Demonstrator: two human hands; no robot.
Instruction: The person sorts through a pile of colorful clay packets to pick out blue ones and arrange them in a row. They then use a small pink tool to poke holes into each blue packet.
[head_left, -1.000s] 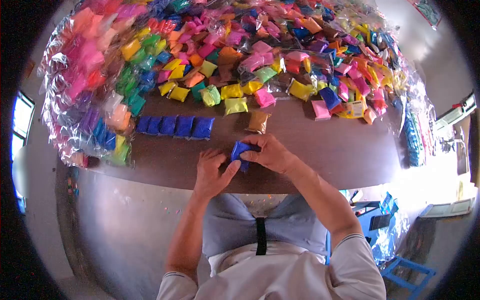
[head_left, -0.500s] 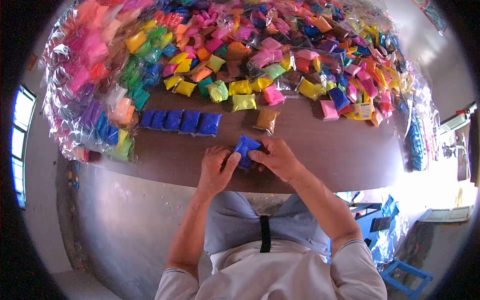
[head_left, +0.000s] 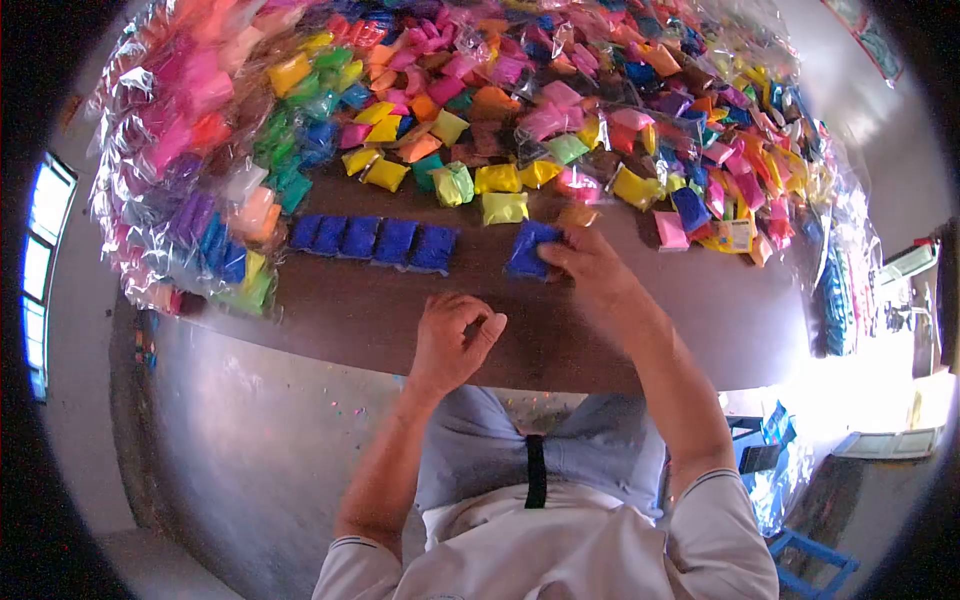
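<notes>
A blue packet (head_left: 530,249) lies on the brown table (head_left: 700,320), just right of a row of blue packets (head_left: 375,240) and apart from it. The right hand (head_left: 590,265) grips its right edge with closed fingers. The left hand (head_left: 452,340) rests nearer the table's front edge, loosely curled, holding nothing. A pile of coloured packets (head_left: 520,90) lies beyond.

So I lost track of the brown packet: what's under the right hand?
The right hand pinches a blue packet on the table. A brown corner peeks out beyond the fingers; the rest is covered.
</notes>
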